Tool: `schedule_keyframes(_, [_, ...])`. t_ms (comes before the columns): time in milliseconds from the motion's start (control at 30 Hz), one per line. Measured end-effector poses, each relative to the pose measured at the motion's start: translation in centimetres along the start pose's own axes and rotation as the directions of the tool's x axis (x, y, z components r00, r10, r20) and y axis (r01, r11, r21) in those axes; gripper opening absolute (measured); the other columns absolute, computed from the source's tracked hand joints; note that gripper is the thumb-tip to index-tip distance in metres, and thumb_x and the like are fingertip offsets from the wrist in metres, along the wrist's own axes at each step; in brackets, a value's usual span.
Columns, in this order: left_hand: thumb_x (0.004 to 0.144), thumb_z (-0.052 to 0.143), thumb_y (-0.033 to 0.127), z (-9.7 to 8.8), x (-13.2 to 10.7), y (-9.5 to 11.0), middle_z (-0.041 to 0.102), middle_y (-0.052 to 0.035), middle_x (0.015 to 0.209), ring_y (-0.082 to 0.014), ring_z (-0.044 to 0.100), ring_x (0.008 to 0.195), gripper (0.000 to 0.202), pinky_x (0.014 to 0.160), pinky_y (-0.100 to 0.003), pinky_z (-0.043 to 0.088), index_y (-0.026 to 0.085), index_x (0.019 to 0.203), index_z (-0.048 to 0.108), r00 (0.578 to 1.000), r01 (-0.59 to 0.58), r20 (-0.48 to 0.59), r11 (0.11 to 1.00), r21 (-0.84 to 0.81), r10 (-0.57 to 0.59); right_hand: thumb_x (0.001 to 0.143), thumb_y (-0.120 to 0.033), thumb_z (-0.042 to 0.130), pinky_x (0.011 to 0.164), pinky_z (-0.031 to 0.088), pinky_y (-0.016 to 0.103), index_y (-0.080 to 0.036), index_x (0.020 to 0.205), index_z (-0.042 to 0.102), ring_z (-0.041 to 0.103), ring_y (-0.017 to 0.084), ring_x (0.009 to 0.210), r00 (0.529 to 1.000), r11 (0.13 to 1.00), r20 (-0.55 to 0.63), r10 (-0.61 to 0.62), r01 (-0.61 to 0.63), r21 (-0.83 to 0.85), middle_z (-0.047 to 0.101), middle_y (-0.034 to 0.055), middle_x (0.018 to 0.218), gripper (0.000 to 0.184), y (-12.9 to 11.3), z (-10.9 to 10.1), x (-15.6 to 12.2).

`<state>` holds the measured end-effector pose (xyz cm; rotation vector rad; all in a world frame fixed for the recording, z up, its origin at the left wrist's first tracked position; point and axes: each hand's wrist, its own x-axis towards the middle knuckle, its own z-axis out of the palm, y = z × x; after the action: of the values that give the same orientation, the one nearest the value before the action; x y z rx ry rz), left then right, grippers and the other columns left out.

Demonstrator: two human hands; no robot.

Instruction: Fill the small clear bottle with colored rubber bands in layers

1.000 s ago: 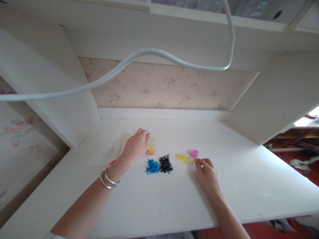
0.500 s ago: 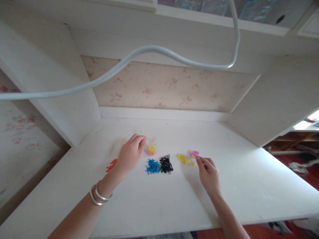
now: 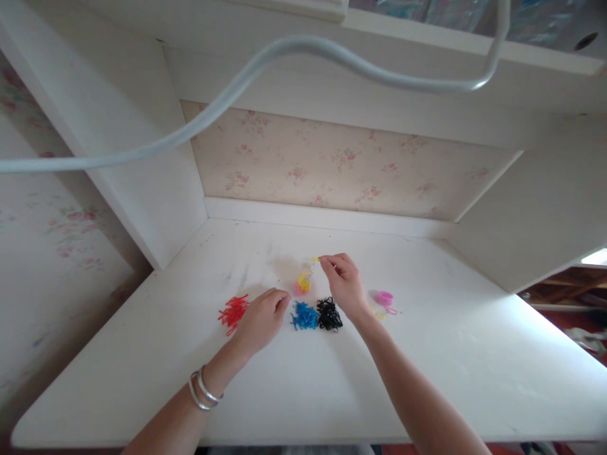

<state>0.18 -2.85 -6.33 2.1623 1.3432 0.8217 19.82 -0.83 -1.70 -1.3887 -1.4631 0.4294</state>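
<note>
My right hand pinches a small yellow rubber band over the mouth of a small clear bottle. Yellow and some pink bands lie in the bottle's lower part. My left hand is closed, thumb against fingers, between a red pile of bands and a blue pile; whatever its fingertips hold, if anything, is too small to make out. Beside the blue pile is a black pile. A few yellow bands lie partly behind my right wrist.
A pink cap lies on the white tabletop at the right, with a pink loop next to it. A white cable hangs across the upper view, below a shelf. White panels stand on both sides.
My right hand has moved from the yellow pile by the pink cap to the bottle, carrying a yellow band. My left hand has drawn down and back from the bottle. The view has shifted.
</note>
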Motion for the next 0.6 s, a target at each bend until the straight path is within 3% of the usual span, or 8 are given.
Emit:
schedule_keyframes(167, [0.095,0.036,0.025,-0.2,-0.3,0.1,0.065,-0.0027,0.087,-0.0157,0.060,0.081,0.027,0.074,-0.026,0.044,0.020,0.086,0.061,1.000,-0.001,0.012,0.999,0.051,0.000,0.087,-0.048,0.049,0.062,0.042,0.026,-0.022,0.086,0.073,0.048,0.011,0.062,0.999,0.999,0.023,-0.032,0.032,-0.038,0.058,0.0018,0.082,0.035,0.3,1.6,0.7])
schedule_keyframes(333, [0.096,0.035,0.025,-0.2,-0.4,0.1,0.064,-0.0020,0.085,-0.0153,0.060,0.080,0.029,0.073,-0.026,0.043,0.021,0.086,0.062,1.000,-0.026,0.018,0.995,0.094,0.025,0.088,-0.044,0.050,0.064,0.042,0.026,-0.022,0.092,0.074,0.050,0.011,0.064,0.998,0.997,0.032,-0.048,0.050,-0.052,0.057,0.0014,0.082,0.032,0.5,1.6,0.5])
schedule_keyframes(467, [0.096,0.034,0.025,-0.3,-0.4,0.2,0.063,-0.0018,0.084,-0.0149,0.059,0.078,0.029,0.070,-0.025,0.042,0.020,0.086,0.061,0.999,-0.037,0.026,0.993,0.109,0.034,0.087,-0.047,0.050,0.061,0.041,0.026,-0.022,0.090,0.073,0.049,0.011,0.063,1.000,0.999,-0.015,-0.008,0.008,-0.049,0.059,0.0021,0.085,0.034,0.9,0.4,0.3])
schedule_keyframes(600, [0.097,0.033,0.026,-0.2,-0.4,0.2,0.062,-0.0019,0.083,-0.0150,0.059,0.078,0.030,0.071,-0.025,0.043,0.020,0.085,0.061,0.999,-0.039,0.030,0.991,0.129,0.035,0.085,-0.053,0.050,0.061,0.041,0.027,-0.019,0.089,0.072,0.052,0.013,0.065,0.995,0.994,-0.066,0.079,-0.084,-0.073,0.062,0.0052,0.091,0.040,2.8,-2.2,-1.0])
